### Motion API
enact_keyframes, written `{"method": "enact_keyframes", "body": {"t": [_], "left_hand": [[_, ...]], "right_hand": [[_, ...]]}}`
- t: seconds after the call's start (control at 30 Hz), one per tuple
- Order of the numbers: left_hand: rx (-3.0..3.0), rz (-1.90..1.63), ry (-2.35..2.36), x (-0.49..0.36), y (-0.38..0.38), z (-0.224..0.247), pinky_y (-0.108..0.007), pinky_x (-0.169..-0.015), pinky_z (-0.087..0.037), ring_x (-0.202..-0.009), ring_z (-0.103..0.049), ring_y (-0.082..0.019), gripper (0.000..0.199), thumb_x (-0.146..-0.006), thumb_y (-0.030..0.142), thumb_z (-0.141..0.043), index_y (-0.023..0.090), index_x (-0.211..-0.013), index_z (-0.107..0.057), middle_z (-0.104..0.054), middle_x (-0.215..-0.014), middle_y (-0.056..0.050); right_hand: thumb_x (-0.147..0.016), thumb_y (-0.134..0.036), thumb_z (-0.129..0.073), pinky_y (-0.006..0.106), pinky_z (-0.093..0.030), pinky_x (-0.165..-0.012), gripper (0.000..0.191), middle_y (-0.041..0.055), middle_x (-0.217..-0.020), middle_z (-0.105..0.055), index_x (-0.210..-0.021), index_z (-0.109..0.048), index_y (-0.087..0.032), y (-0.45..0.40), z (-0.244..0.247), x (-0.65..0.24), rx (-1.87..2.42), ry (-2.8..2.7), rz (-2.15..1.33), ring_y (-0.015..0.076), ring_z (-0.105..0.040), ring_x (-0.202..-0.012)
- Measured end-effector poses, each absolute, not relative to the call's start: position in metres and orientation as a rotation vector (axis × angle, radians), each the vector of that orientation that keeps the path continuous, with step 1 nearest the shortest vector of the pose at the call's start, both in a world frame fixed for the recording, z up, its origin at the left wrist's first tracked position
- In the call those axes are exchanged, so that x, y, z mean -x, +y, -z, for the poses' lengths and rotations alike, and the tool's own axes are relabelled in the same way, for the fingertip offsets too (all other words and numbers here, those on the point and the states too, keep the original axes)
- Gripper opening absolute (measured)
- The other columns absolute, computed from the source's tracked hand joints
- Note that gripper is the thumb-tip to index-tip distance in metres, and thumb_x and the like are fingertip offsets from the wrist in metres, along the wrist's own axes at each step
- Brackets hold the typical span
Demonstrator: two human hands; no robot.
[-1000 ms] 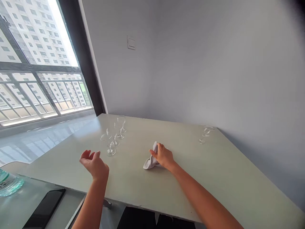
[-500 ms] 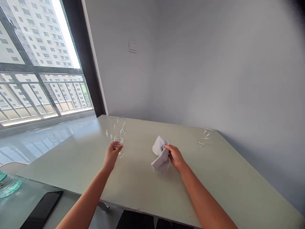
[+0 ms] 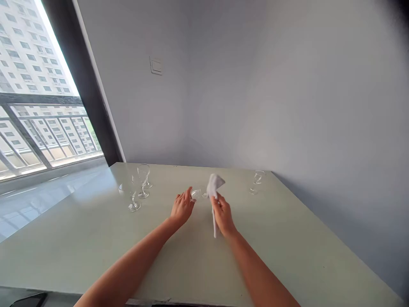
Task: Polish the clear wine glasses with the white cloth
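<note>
My left hand point(image 3: 183, 207) is closed round the bowl of a small clear stemmed glass point(image 3: 196, 194), which lies tilted on its side in the air with its stem toward the right. A pale cloth point(image 3: 213, 185) is held in my right hand point(image 3: 221, 212); it bunches above the fingers and a thin part hangs below them. The foot end of the held glass meets the cloth and is partly hidden by it. Several stemmed glasses point(image 3: 134, 206) stand upright at the left of the table, and another glass point(image 3: 253, 190) stands at the back right.
The pale green table point(image 3: 281, 256) reaches back to grey walls. A dark phone point(image 3: 29, 300) shows partly at the lower left corner. Beyond the table on the left is a window with a railing point(image 3: 47, 138).
My left hand has moved right, bringing a glass to the cloth. The cloth in my right hand has changed shape and sits upright. The view has turned right.
</note>
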State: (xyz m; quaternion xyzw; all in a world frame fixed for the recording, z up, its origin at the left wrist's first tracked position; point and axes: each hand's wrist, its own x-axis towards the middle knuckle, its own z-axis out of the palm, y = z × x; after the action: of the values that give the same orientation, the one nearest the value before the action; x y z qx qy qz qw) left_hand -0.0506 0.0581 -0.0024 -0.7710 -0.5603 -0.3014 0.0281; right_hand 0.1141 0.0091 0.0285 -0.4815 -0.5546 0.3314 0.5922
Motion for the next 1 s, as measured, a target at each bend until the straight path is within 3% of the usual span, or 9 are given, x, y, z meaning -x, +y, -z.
{"method": "enact_keyframes", "body": {"t": [0.07, 0.13, 0.27, 0.4, 0.57, 0.67, 0.77, 0.93, 1.0], "left_hand": [[2.348, 0.913, -1.647, 0.051, 0.057, 0.006, -0.035, -0.082, -0.037, -0.096, -0.055, -0.022, 0.044, -0.082, 0.031, -0.045, 0.015, -0.122, -0.034, -0.060, -0.102, -0.011], [2.360, 0.885, -1.568, 0.056, 0.055, 0.007, -0.036, -0.080, -0.037, -0.095, -0.055, -0.024, 0.045, -0.081, 0.034, -0.047, 0.014, -0.120, -0.036, -0.059, -0.103, -0.012], [2.589, 0.776, -1.281, 0.066, 0.048, 0.004, -0.035, -0.081, -0.038, -0.092, -0.054, -0.022, 0.041, -0.079, 0.029, -0.049, 0.015, -0.116, -0.041, -0.059, -0.099, -0.011], [2.593, 0.779, -1.202, 0.064, 0.040, -0.004, -0.036, -0.082, -0.037, -0.088, -0.054, -0.021, 0.043, -0.078, 0.025, -0.050, 0.016, -0.119, -0.041, -0.060, -0.093, -0.009], [2.456, 0.804, -1.209, 0.061, 0.032, -0.023, -0.043, -0.094, -0.025, -0.087, -0.053, -0.019, 0.034, -0.083, 0.022, -0.043, 0.028, -0.116, -0.048, -0.061, -0.088, -0.006], [2.650, 0.787, -1.284, 0.063, 0.031, -0.029, -0.036, -0.084, -0.034, -0.077, -0.054, -0.018, 0.030, -0.081, 0.037, -0.048, 0.027, -0.108, -0.055, -0.060, -0.076, -0.004], [2.931, 0.893, -1.620, 0.067, 0.033, -0.031, -0.027, -0.064, -0.038, -0.064, -0.052, -0.014, 0.045, -0.071, 0.056, -0.053, 0.024, -0.102, -0.059, -0.059, -0.068, -0.001], [3.792, 0.658, -1.749, 0.067, 0.032, -0.031, -0.023, -0.050, -0.036, -0.049, -0.046, -0.010, 0.059, -0.079, 0.062, -0.026, 0.014, -0.078, -0.061, -0.054, -0.056, -0.001], [3.642, 0.774, -1.794, 0.062, 0.030, -0.030, -0.024, -0.054, -0.039, -0.053, -0.050, -0.011, 0.059, -0.082, 0.059, -0.022, 0.015, -0.083, -0.061, -0.057, -0.061, -0.003]], "right_hand": [[-0.081, -0.043, -0.044, 0.025, -0.042, -0.062, 0.041, 0.0023, -0.081, -0.058, -0.115, -0.051, -0.022, 0.003, -0.031, -0.106, 1.068, -1.499, -0.840, 0.0146, -0.051, -0.069], [-0.081, -0.042, -0.045, 0.025, -0.044, -0.061, 0.043, 0.0018, -0.078, -0.059, -0.119, -0.048, -0.022, 0.000, -0.030, -0.105, 1.021, -1.627, -1.031, 0.0136, -0.053, -0.064], [-0.075, -0.043, -0.055, 0.026, -0.046, -0.052, 0.036, -0.0009, -0.059, -0.057, -0.099, -0.058, -0.017, 0.004, -0.022, -0.113, 1.005, -1.752, -1.506, 0.0128, -0.055, -0.052], [-0.070, -0.044, -0.061, 0.028, -0.049, -0.052, 0.034, 0.0004, -0.060, -0.060, -0.087, -0.061, -0.015, 0.009, -0.017, -0.113, 1.034, -1.528, -1.517, 0.0139, -0.058, -0.049], [-0.073, -0.047, -0.057, 0.025, -0.045, -0.043, 0.033, -0.0002, -0.052, -0.059, -0.077, -0.060, -0.014, 0.017, -0.017, -0.114, 0.853, -0.939, -1.699, 0.0105, -0.052, -0.038], [-0.075, -0.046, -0.056, 0.023, -0.043, -0.042, 0.034, 0.0005, -0.051, -0.059, -0.073, -0.061, -0.013, 0.018, -0.020, -0.121, 0.818, -0.984, -1.754, 0.0086, -0.048, -0.034], [-0.071, -0.043, -0.061, 0.025, -0.043, -0.045, 0.032, 0.0015, -0.054, -0.061, -0.074, -0.062, -0.011, 0.012, -0.030, -0.133, 0.821, -1.314, -1.727, 0.0091, -0.050, -0.034], [-0.069, -0.043, -0.062, 0.026, -0.044, -0.047, 0.034, 0.0041, -0.060, -0.064, -0.072, -0.062, -0.009, 0.008, -0.044, -0.149, 0.765, -1.639, -1.784, 0.0108, -0.053, -0.036], [-0.069, -0.044, -0.062, 0.026, -0.044, -0.046, 0.035, 0.0036, -0.059, -0.063, -0.074, -0.062, -0.010, 0.012, -0.040, -0.149, 0.806, -1.562, -1.732, 0.0107, -0.052, -0.035]]}}
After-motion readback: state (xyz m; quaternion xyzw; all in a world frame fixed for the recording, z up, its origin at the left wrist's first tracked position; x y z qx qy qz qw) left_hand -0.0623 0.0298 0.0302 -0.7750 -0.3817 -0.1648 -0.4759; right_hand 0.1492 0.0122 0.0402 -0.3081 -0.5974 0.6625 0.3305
